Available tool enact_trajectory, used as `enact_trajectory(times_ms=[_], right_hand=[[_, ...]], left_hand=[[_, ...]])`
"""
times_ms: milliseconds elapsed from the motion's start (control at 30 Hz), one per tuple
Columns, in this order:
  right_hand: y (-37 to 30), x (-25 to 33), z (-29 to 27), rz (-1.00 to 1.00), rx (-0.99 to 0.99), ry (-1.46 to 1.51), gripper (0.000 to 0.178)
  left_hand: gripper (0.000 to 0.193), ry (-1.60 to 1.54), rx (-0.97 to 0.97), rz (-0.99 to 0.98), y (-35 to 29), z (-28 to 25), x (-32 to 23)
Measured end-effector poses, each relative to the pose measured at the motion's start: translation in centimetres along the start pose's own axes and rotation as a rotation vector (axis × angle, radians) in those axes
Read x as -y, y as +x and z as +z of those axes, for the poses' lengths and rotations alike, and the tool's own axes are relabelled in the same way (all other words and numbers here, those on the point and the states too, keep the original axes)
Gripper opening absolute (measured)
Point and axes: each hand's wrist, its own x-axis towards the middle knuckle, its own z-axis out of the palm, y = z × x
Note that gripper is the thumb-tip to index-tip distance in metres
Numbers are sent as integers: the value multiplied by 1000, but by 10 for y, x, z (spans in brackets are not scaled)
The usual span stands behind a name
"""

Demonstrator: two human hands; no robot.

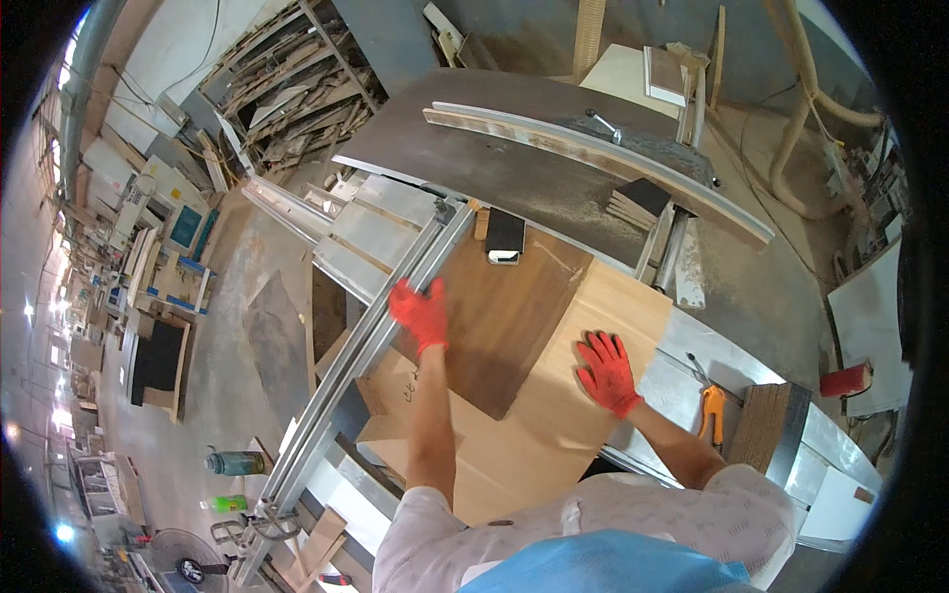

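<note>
Pale wood-grain board point(549, 410) lies in front of the person, meeting a dark brown panel point(524, 306); whether one overlaps the other I cannot tell. The red-gloved right hand point(608, 376) rests on the pale board, fingers spread apart. The left hand point(420, 314), also gloved, is at the long metal rail point(341, 381) beside the brown panel, thumb apart from the fingers; whether these grip anything I cannot tell. Right of the boards, an orange-handled tool point(712, 410) lies on a silvery metal surface point(692, 341). Beyond stretches a dark worktable point(484, 128) bearing a long fence point(593, 153). Wood offcuts crowd a rack point(297, 99) above the grey workshop floor point(237, 346).
</note>
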Motion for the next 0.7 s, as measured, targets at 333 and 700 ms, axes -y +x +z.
enact_trajectory(times_ms=[333,700], right_hand=[[-35,-1,-25,36,-106,80,47],[-39,-3,-13,64,-141,144,45]], left_hand=[[96,-76,307,-112,-20,96,-192],[70,-439,-22,158,-122,-96,-150]])
